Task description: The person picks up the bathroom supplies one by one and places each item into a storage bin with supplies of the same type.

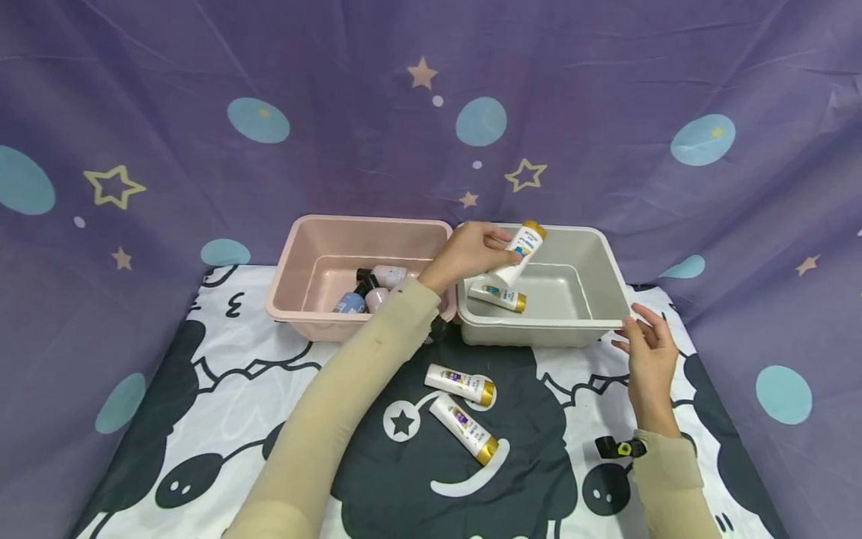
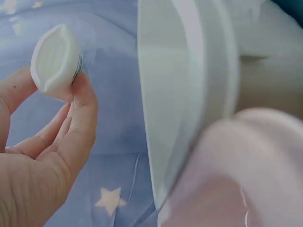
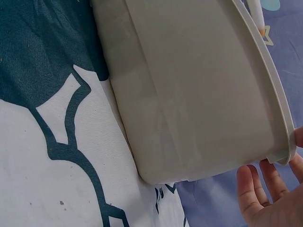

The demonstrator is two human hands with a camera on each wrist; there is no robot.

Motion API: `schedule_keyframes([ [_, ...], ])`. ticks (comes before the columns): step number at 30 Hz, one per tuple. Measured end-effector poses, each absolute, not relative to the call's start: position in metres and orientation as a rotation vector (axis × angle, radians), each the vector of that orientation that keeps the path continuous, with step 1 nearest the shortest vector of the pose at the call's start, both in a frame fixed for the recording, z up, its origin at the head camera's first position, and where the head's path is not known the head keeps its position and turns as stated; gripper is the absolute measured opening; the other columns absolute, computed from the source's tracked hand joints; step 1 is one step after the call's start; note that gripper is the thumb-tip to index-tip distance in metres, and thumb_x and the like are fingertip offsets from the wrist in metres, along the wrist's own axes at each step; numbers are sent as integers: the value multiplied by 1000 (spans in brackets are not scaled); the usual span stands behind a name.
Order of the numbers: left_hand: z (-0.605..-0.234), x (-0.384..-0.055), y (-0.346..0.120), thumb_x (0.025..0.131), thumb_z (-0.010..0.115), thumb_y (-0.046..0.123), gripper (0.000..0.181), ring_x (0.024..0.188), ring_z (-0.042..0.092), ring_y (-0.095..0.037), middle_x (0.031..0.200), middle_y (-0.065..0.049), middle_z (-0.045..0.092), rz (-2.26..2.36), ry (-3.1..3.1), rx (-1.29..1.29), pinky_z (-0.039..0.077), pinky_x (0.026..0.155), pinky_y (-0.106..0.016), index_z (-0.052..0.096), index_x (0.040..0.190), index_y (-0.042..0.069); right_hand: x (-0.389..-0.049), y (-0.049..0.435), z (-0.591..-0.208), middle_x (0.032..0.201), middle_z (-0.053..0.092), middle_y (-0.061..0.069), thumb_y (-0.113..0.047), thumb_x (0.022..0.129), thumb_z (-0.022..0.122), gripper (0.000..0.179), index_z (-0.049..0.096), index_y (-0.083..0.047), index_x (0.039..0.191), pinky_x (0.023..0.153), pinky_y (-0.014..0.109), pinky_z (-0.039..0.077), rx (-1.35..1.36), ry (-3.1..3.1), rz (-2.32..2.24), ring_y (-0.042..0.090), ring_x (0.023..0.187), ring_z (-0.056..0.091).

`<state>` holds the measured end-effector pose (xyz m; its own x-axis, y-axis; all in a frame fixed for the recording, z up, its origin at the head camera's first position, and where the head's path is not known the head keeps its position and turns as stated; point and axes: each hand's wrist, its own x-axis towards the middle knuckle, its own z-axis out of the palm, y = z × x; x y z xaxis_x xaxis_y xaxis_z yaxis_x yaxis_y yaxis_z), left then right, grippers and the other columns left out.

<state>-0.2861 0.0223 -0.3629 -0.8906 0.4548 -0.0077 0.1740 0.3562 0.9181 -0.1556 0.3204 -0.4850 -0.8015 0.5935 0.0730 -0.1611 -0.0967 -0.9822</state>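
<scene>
My left hand [image 1: 474, 251] pinches a white squeeze tube with a gold cap [image 1: 524, 251] between thumb and fingers, above the grey bin [image 1: 545, 325]. In the left wrist view the tube's flat white end [image 2: 53, 61] faces the camera. Inside the bin lies another white gold-capped tube [image 1: 498, 294]. My right hand [image 1: 652, 359] grips the bin's near right corner; the right wrist view has the thumb over the rim [image 3: 277, 94] and fingertips under it. Two more gold-capped tubes, one nearer the bin [image 1: 460, 383] and one closer to me [image 1: 465, 429], lie on the patterned cloth.
A pink bin [image 1: 323, 317] stands directly left of the grey one. It holds a blue bottle [image 1: 350, 302] and pinkish bottles [image 1: 389, 275] with black tops, partly hidden by my left forearm. A purple curtain [image 1: 377, 165] with stars hangs right behind both bins.
</scene>
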Motion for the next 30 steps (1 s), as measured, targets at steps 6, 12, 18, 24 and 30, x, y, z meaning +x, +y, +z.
schedule_keyframes([
  [6, -361, -307, 47, 85, 82, 28, 39, 84, 66, -14, 99, -2, 71, 1387, 2433, 566, 53, 69, -25, 71, 116, 8, -157, 318, -485, 99, 70, 11, -6, 96, 67, 32, 65, -4, 128, 65, 23, 57, -460, -1693, 1937, 18, 83, 68],
  [12, -370, -321, 60, 83, 83, 24, 38, 79, 67, -15, 98, -5, 69, 1375, 2432, 512, 54, 65, -24, 72, 114, 5, -157, 317, -485, 101, 70, 10, -8, 96, 68, 32, 65, -4, 128, 66, 24, 57, -454, -1713, 1925, 17, 83, 68],
  [18, -372, -326, 66, 86, 79, 15, 33, 75, 68, -18, 95, -7, 71, 1471, 2389, 429, 55, 64, -22, 72, 115, 0, -157, 316, -483, 103, 70, 10, -8, 97, 67, 33, 65, -4, 129, 66, 23, 57, -460, -1723, 1915, 17, 83, 68],
  [24, -373, -324, 66, 88, 78, 12, 32, 79, 70, -19, 98, -6, 70, 1577, 2314, 388, 57, 67, -23, 70, 116, -1, -155, 318, -483, 101, 71, 8, -10, 97, 67, 33, 64, -4, 129, 66, 23, 57, -456, -1739, 1902, 15, 82, 68],
  [30, -371, -311, 60, 89, 77, 15, 28, 88, 69, -20, 99, -6, 71, 1620, 2248, 456, 59, 71, -30, 70, 113, 3, -156, 321, -485, 101, 71, 10, -9, 96, 68, 32, 65, -5, 128, 66, 24, 57, -465, -1719, 1911, 18, 83, 68],
])
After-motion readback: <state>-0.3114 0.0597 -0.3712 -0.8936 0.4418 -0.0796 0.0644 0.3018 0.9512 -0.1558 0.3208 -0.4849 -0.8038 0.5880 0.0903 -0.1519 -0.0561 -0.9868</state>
